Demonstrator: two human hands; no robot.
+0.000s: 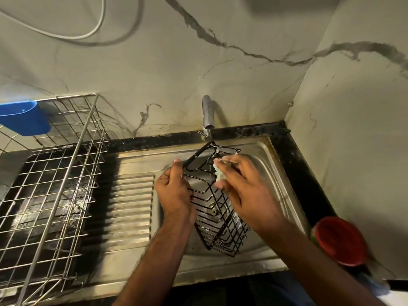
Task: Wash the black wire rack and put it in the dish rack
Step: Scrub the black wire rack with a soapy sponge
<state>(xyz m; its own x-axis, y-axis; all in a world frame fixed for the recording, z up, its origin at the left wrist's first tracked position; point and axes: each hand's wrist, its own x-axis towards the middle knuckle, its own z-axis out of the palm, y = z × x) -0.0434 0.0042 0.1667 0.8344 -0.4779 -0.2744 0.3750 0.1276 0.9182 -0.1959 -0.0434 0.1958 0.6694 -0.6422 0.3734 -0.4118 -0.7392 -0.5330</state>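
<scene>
Two hands: left hand (174, 191) grips black wire rack (217, 208); right hand (245, 191) pinches soapy scrubber (218, 173).
Risk: soapy wires could slip, dropping the rack at six o'clock into steel sink (284, 173).

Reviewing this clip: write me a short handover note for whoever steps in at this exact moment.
Left hand: grips the left side of the black wire rack, held tilted over the steel sink.
Right hand: holds a pale soapy scrubber against the rack's upper wires.
A thin stream runs from the chrome tap onto the rack.
Done: scrubbing under way, suds on the wires.
Left: finish scrubbing, rinse, place in the metal dish rack on the left.
</scene>
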